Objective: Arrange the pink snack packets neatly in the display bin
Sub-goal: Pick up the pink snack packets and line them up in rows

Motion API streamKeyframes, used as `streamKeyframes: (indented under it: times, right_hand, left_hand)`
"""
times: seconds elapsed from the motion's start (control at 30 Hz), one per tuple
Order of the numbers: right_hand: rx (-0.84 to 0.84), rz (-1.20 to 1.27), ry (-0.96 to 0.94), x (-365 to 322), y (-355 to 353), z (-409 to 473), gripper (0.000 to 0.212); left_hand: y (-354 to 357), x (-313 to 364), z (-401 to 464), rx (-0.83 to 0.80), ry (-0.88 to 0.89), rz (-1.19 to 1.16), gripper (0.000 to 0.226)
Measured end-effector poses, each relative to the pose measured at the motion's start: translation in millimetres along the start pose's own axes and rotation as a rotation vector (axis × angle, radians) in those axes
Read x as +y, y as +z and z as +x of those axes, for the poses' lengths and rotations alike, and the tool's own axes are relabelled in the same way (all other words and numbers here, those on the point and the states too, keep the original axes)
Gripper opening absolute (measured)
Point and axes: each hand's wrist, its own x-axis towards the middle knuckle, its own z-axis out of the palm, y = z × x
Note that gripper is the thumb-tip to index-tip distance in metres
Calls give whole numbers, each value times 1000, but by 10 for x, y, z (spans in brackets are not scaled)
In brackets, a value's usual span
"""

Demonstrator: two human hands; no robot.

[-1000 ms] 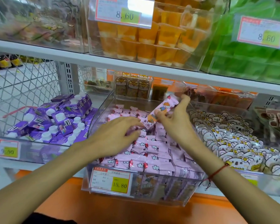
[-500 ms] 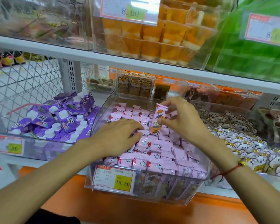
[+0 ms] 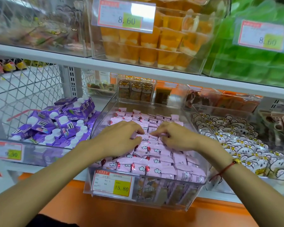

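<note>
Clear acrylic forms the display bin (image 3: 98, 122), which sits on the lower shelf between a bin of purple cartons (image 3: 59, 122) and a bin of white cartoon packets (image 3: 239, 141), with a yellow price tag (image 3: 112, 184) clipped to its front wall

Inside it lie the pink snack packets (image 3: 154, 167), filling the bin in rough rows; the front rows look fairly even, while those near the middle sit more crooked and overlapped

Both hands are down on that middle patch. The left hand (image 3: 121, 138) lies palm down with its fingers bent onto the packets, and the right hand (image 3: 174, 136) does the same just beside it, fingertips nearly meeting. Neither lifts a packet clear; whether either hand actually pinches one I cannot tell, since the fingertips are buried among the wrappers

By my reading the step in hand is squaring up the middle rows. The next move likely calls for nudging the skewed packets into line with the tidy front rows, pressing lightly so neighbours do not shift
</note>
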Motion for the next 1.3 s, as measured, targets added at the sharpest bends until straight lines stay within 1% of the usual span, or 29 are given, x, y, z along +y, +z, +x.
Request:
streamKeyframes:
  times: [0.07, 0.13, 0.2, 0.23, 0.3, 0.4, 0.47, 0.57, 0.63, 0.67, 0.77, 0.9, 1.0, 1.13, 1.23, 1.3]
  right_hand:
    - [30, 44, 0, 10, -39, 10, 42]
    - [173, 110, 29, 36, -94, 25, 34]
    - [336, 112, 66, 78, -150, 64, 26]
    - [370, 110, 76, 86, -172, 96, 23]
    - [351, 82, 79, 63, -193, 178, 20]
    - [246, -40, 84, 1, -158, 334, 27]
    - [175, -115, 83, -39, -109, 423, 26]
    - [180, -82, 75, -48, -105, 464, 19]
    - [171, -49, 50, -26, -124, 460, 19]
    - [155, -41, 38, -17, -130, 456, 19]
    - [131, -87, 41, 0, -122, 467, 18]
    - [181, -139, 13, 0, -97, 455, 21]
    - [295, -75, -40, -5, -85, 399, 22]
    - [574, 226, -40, -76, -184, 270, 23]
    - [803, 343, -5, -124, -211, 149, 18]
    - [950, 389, 5, -160, -186, 59, 15]
  left_hand:
    - [-30, 29, 78, -11, 18, 30, 32]
    - [-57, 45, 147, -13, 38, 39, 33]
    - [-50, 42, 183, -4, 51, 26, 32]
    - [-26, 31, 185, 1, 63, 31, 31]
    - [46, 0, 165, 7, 79, 60, 33]
    - [113, -42, 128, 13, 81, 89, 37]
    - [127, -51, 123, 29, 100, 104, 37]
    - [141, -45, 134, 97, 130, 88, 33]
    - [147, -44, 147, 113, 141, 79, 35]
    - [145, -47, 155, 97, 143, 89, 38]
    - [127, -60, 165, -17, 118, 119, 41]
    - [100, -62, 162, -110, 99, 148, 41]
    - [95, -55, 160, -131, 96, 167, 42]
    - [121, -65, 168, -103, 95, 176, 42]
    - [146, -67, 133, -53, 87, 138, 42]
    - [148, -42, 88, 59, 104, 122, 41]
